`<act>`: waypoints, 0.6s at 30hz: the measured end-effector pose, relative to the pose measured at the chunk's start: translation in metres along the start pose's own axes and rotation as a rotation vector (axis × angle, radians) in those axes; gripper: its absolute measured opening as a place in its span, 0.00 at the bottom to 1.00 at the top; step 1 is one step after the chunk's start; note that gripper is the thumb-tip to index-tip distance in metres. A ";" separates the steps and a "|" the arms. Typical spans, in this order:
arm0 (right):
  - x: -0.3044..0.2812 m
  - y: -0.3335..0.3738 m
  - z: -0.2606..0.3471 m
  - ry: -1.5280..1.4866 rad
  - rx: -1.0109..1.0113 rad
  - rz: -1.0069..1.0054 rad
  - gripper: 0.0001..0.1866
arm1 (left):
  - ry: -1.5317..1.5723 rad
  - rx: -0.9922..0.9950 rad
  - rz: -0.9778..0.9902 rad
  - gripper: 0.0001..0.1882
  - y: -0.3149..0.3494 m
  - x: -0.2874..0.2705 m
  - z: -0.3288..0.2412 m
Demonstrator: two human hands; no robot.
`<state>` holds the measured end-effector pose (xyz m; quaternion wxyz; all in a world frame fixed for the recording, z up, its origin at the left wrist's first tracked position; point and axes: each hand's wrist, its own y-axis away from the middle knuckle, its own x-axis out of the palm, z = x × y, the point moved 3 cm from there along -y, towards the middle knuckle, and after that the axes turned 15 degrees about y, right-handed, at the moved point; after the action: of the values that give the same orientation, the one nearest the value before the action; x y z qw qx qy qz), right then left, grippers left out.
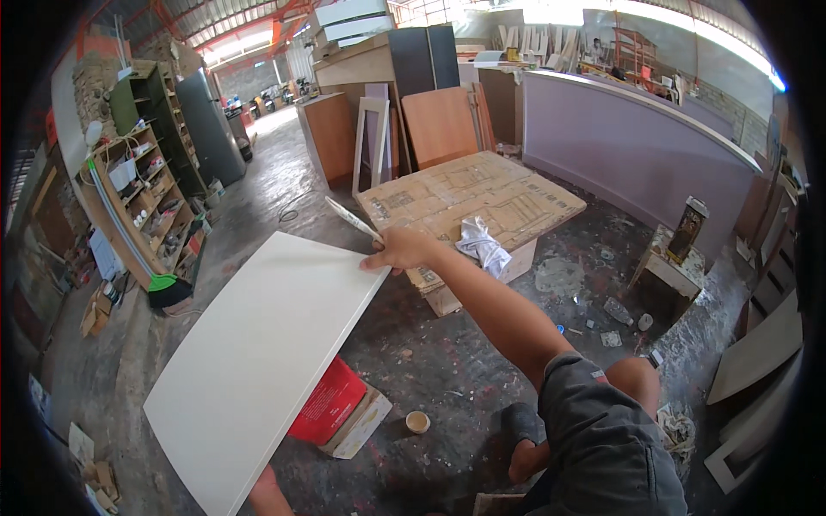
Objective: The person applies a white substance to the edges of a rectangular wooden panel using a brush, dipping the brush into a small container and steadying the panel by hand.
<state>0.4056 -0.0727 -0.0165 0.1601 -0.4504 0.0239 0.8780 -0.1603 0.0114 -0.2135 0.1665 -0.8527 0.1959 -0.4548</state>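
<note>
A large white panel (267, 344) is tilted in front of me at the left. My right hand (403, 249) is closed on its far right corner, the thumb lying on the white face. That same hand also has a slim white pen-shaped tool (351, 219), which points away to the far left; its exact kind is unclear. At the panel's near edge, my left hand (270, 494) holds it from below, its fingers hidden underneath. Partly covered by the panel, a red and white box (354, 421) stands on the floor beside a small cup (417, 421).
Ahead is a low worktable topped with worn cardboard (482, 193), a white cloth (484, 247) on it. A lilac partition (628, 129) stands at the right, near a small stool (667, 275). Shelves (155, 198) and a green broom (168, 288) are at the left.
</note>
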 end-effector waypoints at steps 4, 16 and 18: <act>-0.011 0.044 0.006 0.068 0.001 0.007 0.31 | 0.218 -0.005 0.100 0.34 -0.001 -0.039 0.001; 0.006 0.185 0.066 0.236 -0.117 0.091 0.29 | 0.186 -0.019 0.205 0.34 -0.083 -0.034 -0.004; 0.013 0.208 0.068 0.191 -0.124 0.137 0.29 | 0.178 -0.032 0.085 0.34 -0.107 -0.019 0.017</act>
<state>0.2824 -0.2535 -0.0081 0.0688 -0.5382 0.0155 0.8399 -0.1365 0.1151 -0.1869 0.1540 -0.8024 0.2529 -0.5182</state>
